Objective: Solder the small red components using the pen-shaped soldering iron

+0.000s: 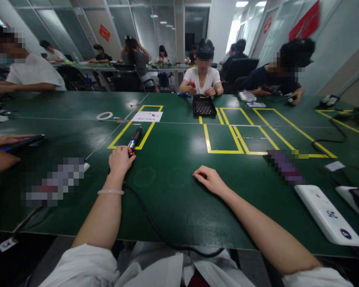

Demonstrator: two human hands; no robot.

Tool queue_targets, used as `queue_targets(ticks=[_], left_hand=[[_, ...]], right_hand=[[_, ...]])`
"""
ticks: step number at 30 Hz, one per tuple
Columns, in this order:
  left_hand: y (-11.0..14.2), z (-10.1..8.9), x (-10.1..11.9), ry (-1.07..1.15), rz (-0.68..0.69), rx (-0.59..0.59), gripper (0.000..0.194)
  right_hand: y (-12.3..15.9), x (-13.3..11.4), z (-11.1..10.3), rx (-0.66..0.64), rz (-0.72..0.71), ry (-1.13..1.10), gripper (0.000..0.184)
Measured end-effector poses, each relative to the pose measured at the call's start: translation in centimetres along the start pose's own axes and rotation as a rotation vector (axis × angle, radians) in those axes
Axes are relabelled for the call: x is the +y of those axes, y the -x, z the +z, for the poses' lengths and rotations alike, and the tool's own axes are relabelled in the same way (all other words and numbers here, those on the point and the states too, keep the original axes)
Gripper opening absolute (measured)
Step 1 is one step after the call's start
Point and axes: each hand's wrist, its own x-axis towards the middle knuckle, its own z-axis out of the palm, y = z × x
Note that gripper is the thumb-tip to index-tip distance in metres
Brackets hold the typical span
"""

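Note:
My left hand [119, 161] is closed around the rear part of a corded electric screwdriver [134, 138]. The tool is dark with a silver and blue band, and it points away from me over a yellow-taped rectangle. A black cord [143, 205] runs from beside that hand across the table to its front edge. My right hand [211, 179] rests on the green table [167, 215] with its fingers curled in, and I see no object in it. Two faint ring marks show on the surface between my hands.
A white card [147, 116] and a white tape roll [104, 116] lie farther back. Opposite, a person sits behind a black tray [204, 106] of small parts. To the right are a phone [285, 167], a white power bank [329, 215] and cables. Co-workers sit at both sides.

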Motion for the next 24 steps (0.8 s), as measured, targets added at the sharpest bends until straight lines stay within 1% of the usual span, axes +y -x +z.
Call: queue_targets(ticks=[4, 8, 11, 13, 15, 17, 19, 21, 24], left_hand=[[0.1, -0.5, 0.4, 0.007, -0.023, 0.015, 0.027], [0.1, -0.7, 0.6, 0.028, -0.041, 0.038, 0.031], [0.2, -0.8, 0.9, 0.060, -0.041, 0.105, 0.033], [0.4, -0.9, 1.6, 0.136, -0.034, 0.170, 0.035], [0.9, -1.2, 2.9, 0.291, 0.034, 0.188, 0.035], [1.6, -1.7, 4.9, 0.494, 0.181, 0.128, 0.033], [2.7, -2.2, 7.2, 0.672, 0.359, 0.004, 0.032], [4.0, -2.7, 9.6, 0.787, 0.499, -0.144, 0.032], [6.1, -3.1, 12.7, 0.899, 0.643, -0.335, 0.031]], right_hand=[[0.0, -0.1, 0.0, 0.001, 0.002, 0.007, 0.014], [-0.1, 0.0, 0.0, -0.002, 0.000, 0.002, 0.014], [-0.1, 0.0, 0.0, -0.002, 0.003, 0.003, 0.015], [-0.1, 0.0, 0.0, -0.003, 0.005, 0.005, 0.015], [-0.2, 0.0, 0.1, -0.005, 0.004, 0.008, 0.016], [-0.2, 0.0, 0.1, -0.006, 0.004, 0.012, 0.016], [-0.2, 0.0, 0.1, -0.006, 0.004, 0.012, 0.016], [-0.2, 0.0, 0.1, -0.008, 0.000, 0.010, 0.016], [-0.1, 0.1, 0.2, -0.008, 0.002, -0.015, 0.013]])
